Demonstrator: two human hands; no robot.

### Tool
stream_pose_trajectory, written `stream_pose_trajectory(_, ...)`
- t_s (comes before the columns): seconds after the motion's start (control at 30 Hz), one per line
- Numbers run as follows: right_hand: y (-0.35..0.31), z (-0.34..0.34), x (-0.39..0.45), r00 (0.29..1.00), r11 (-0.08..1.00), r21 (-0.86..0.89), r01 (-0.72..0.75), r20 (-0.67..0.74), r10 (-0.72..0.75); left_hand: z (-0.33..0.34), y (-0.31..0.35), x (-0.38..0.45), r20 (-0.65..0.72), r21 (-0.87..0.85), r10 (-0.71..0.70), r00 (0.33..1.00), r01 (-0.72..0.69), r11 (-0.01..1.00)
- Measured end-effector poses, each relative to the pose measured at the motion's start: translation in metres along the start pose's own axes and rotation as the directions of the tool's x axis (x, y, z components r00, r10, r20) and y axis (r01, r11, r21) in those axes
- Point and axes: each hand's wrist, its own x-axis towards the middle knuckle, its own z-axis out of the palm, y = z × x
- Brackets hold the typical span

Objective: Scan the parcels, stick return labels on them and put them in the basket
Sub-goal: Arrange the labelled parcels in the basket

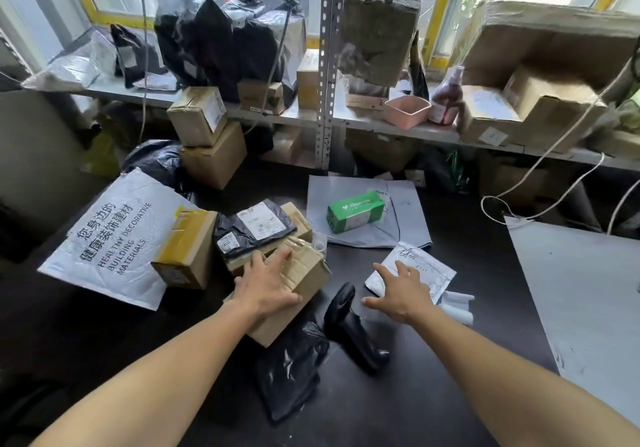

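A person's two bare forearms reach over a dark table crowded with parcels. The left hand lies flat, fingers spread and straight, on top of a brown cardboard box sealed with clear tape near the table's middle; its grip is wide, pressing rather than clasping. The right hand hovers with fingers splayed and relaxed, its grip wide and holding nothing, just over the near edge of a small white plastic mailer with handwriting on it.

Between the two hands a black handheld barcode scanner lies on the table, and beside it, nearer the person, a crumpled black plastic mailing bag. White label rolls lie just right of the right hand, partly under the white mailer.

Behind the taped box, a black plastic mailer with a white shipping label rests on other cartons, and a brown box bound with yellow tape stands just to its left, on a large white padded envelope printed "HEALTHY DECORATIVE BUILDING MATERIALS". Farther back a green carton sits on flat grey plastic mailers, and two brown boxes are stacked at the table's far left.

A metal shelf along the window carries more boxes, dark bags and a pink plastic tub. Which container is the basket cannot be told.
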Motion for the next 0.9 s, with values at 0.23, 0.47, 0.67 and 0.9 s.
stream_pose_trajectory(0.23,-0.006,0.005,-0.005,0.999,0.999,-0.017,0.037,0.002,-0.037,-0.005,0.003,0.015,0.002,-0.349,-0.058,0.998,0.055,0.935)
stream_pose_trajectory(0.47,-0.018,0.017,-0.016,0.998,0.998,-0.023,0.065,0.006,-0.065,-0.017,0.009,0.001,0.367,-0.917,-0.008,0.930,0.364,0.163)
stream_pose_trajectory(0.67,-0.037,0.036,-0.021,0.994,0.994,0.065,0.085,0.059,-0.089,-0.017,-0.008,-0.010,0.427,-0.888,0.070,0.902,0.432,-0.154)
stream_pose_trajectory(0.9,-0.051,0.055,-0.018,0.994,0.995,0.071,0.065,0.084,-0.071,-0.002,-0.026,-0.012,0.523,-0.849,0.148,0.839,0.529,0.001)
